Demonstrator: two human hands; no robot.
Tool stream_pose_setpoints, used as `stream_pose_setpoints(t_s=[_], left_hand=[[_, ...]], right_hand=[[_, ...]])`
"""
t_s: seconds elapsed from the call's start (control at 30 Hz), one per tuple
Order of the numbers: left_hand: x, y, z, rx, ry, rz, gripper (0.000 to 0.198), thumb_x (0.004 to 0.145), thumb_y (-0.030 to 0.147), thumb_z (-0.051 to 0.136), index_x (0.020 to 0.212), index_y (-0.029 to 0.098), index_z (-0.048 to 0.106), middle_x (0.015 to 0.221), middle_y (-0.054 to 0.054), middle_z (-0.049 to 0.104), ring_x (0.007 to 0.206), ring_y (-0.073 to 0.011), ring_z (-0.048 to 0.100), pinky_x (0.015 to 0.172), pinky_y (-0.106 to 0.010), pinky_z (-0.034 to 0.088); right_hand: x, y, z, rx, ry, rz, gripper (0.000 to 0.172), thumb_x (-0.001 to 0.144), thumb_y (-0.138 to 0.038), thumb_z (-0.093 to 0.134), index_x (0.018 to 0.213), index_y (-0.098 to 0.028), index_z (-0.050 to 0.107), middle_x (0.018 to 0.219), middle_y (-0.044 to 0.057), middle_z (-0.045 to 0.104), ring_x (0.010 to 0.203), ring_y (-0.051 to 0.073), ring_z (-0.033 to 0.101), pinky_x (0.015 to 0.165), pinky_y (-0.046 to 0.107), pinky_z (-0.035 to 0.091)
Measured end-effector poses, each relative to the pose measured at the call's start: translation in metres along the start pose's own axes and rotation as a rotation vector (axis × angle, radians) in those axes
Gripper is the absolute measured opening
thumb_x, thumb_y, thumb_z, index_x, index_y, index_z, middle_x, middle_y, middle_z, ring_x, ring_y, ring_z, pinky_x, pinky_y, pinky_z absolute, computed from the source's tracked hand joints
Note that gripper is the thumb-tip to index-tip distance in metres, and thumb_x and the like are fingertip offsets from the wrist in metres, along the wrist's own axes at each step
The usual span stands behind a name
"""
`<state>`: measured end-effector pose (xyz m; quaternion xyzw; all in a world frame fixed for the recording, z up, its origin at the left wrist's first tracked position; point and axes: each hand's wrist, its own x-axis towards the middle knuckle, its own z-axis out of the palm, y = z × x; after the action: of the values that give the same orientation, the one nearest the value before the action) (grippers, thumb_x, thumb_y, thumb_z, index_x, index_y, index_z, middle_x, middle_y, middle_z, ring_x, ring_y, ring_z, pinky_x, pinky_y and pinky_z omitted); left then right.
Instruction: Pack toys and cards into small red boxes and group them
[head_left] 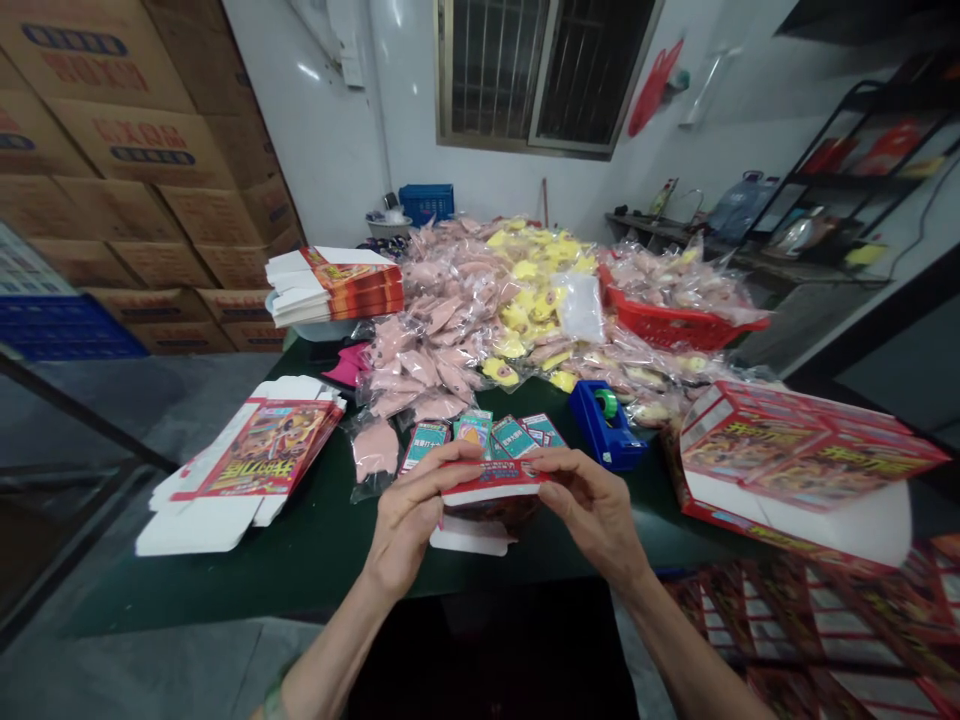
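Left hand: the left hand [420,510] clamps the left end of a red-and-white printed cardboard box [491,482], fingers across its upper edge.
Right hand: the right hand [592,505] clamps the box's right end the same way, so both hands work together with the box between them.
Box: it is held level in the air above the near edge of the table, with a white cardboard flap [471,537] hanging below it. A dark shape shows under it, too shaded to identify.
Just beyond the hands: teal printed cards [511,436] lie fanned on a dark green table [247,585]. A blue tape dispenser [600,428] with a green tape roll [606,403] stands to their right.
Left of the table: a stack of flat printed box blanks [255,465] lies near the edge, and a second stack [334,285] sits at the far end.
Right of the table: a loose pile of box blanks [802,460] overhangs the edge, above more blanks on the floor [810,620].
Far side: heaps of pink bagged items [427,350] and yellow bagged items [525,290] spread across the table, beside a red plastic basket [675,325].
Room: stacked cardboard cartons [142,170] fill the far left, and a barred window [540,70] is set in the far wall.
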<state>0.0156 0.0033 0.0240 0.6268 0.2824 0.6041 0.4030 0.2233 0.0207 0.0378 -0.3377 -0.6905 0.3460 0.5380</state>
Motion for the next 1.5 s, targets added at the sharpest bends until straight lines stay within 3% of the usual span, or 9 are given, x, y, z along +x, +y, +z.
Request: stream_pose_setpoints(t_s=[0.17, 0.33, 0.6, 0.7, 0.93, 1.13, 1.33, 1.43, 1.5], left_hand=[[0.008, 0.009, 0.005, 0.256, 0.019, 0.034, 0.017, 0.085, 0.022, 0.055, 0.094, 0.019, 0.069, 0.100, -0.009, 0.066, 0.099, -0.0210, 0.060, 0.086, -0.034, 0.048], [0.014, 0.012, 0.006, 0.391, -0.002, 0.115, 0.017, 0.083, 0.017, 0.057, 0.095, 0.019, 0.068, 0.094, -0.008, 0.068, 0.094, -0.0190, 0.062, 0.083, -0.032, 0.050], [0.035, 0.036, -0.005, 0.480, -0.200, 0.105, 0.014, 0.080, 0.015, 0.060, 0.083, 0.020, 0.073, 0.082, -0.007, 0.073, 0.072, -0.0165, 0.067, 0.063, -0.027, 0.054], [0.037, 0.036, -0.006, 0.528, -0.225, 0.194, 0.017, 0.080, 0.011, 0.059, 0.086, 0.020, 0.072, 0.083, -0.006, 0.073, 0.075, -0.0160, 0.068, 0.067, -0.027, 0.054], [0.020, 0.028, 0.000, 0.648, -0.296, 0.261, 0.032, 0.083, 0.011, 0.053, 0.113, 0.019, 0.062, 0.113, -0.012, 0.065, 0.105, -0.0210, 0.062, 0.089, -0.034, 0.051], [0.011, 0.008, 0.015, 0.706, -0.140, 0.385, 0.037, 0.077, 0.012, 0.065, 0.113, 0.020, 0.058, 0.117, -0.011, 0.059, 0.105, -0.0212, 0.060, 0.088, -0.035, 0.051], [0.006, -0.014, 0.003, 0.724, 0.024, 0.416, 0.030, 0.074, 0.009, 0.067, 0.102, 0.020, 0.061, 0.102, -0.007, 0.062, 0.090, -0.0168, 0.063, 0.074, -0.028, 0.053], [0.007, -0.018, -0.001, 0.758, 0.009, 0.409, 0.030, 0.076, 0.007, 0.064, 0.103, 0.018, 0.059, 0.095, -0.006, 0.062, 0.087, -0.0163, 0.061, 0.073, -0.027, 0.051], [0.008, -0.019, -0.001, 0.776, 0.011, 0.408, 0.029, 0.077, 0.008, 0.062, 0.104, 0.018, 0.057, 0.093, -0.005, 0.061, 0.085, -0.0157, 0.061, 0.073, -0.027, 0.051]], right_hand=[[0.002, -0.003, -0.001, -0.154, -0.001, -0.056, 0.010, 0.085, -0.026, 0.056, 0.092, -0.021, 0.062, 0.087, 0.003, 0.067, 0.076, 0.014, 0.065, 0.064, 0.021, 0.053], [0.002, -0.004, -0.005, -0.305, -0.022, -0.128, 0.011, 0.086, -0.023, 0.053, 0.095, -0.020, 0.060, 0.084, 0.002, 0.067, 0.071, 0.013, 0.063, 0.063, 0.022, 0.051], [0.000, -0.010, -0.005, -0.280, -0.025, -0.096, 0.011, 0.086, -0.022, 0.054, 0.088, -0.020, 0.064, 0.077, 0.001, 0.067, 0.068, 0.013, 0.062, 0.063, 0.022, 0.049], [-0.001, -0.011, -0.004, -0.236, 0.006, -0.116, 0.011, 0.085, -0.019, 0.053, 0.087, -0.020, 0.065, 0.080, 0.003, 0.068, 0.074, 0.014, 0.064, 0.068, 0.025, 0.051], [-0.006, 0.000, -0.006, -0.182, 0.061, -0.154, 0.013, 0.084, -0.016, 0.056, 0.093, -0.021, 0.064, 0.091, 0.006, 0.070, 0.086, 0.016, 0.066, 0.076, 0.029, 0.054], [-0.015, 0.017, -0.006, -0.194, 0.112, -0.235, 0.024, 0.084, -0.013, 0.056, 0.106, -0.021, 0.060, 0.104, 0.009, 0.067, 0.100, 0.018, 0.063, 0.085, 0.032, 0.053], [-0.017, 0.022, 0.019, -0.240, 0.181, -0.398, 0.038, 0.084, -0.009, 0.055, 0.119, -0.024, 0.053, 0.109, 0.010, 0.062, 0.102, 0.017, 0.061, 0.084, 0.033, 0.053], [-0.019, 0.025, 0.019, -0.259, 0.142, -0.355, 0.039, 0.085, -0.013, 0.054, 0.122, -0.024, 0.050, 0.114, 0.010, 0.059, 0.103, 0.019, 0.060, 0.083, 0.032, 0.053], [-0.020, 0.032, 0.004, -0.330, 0.199, -0.208, 0.039, 0.086, -0.021, 0.053, 0.124, -0.023, 0.048, 0.113, 0.010, 0.058, 0.093, 0.018, 0.062, 0.074, 0.030, 0.054]])
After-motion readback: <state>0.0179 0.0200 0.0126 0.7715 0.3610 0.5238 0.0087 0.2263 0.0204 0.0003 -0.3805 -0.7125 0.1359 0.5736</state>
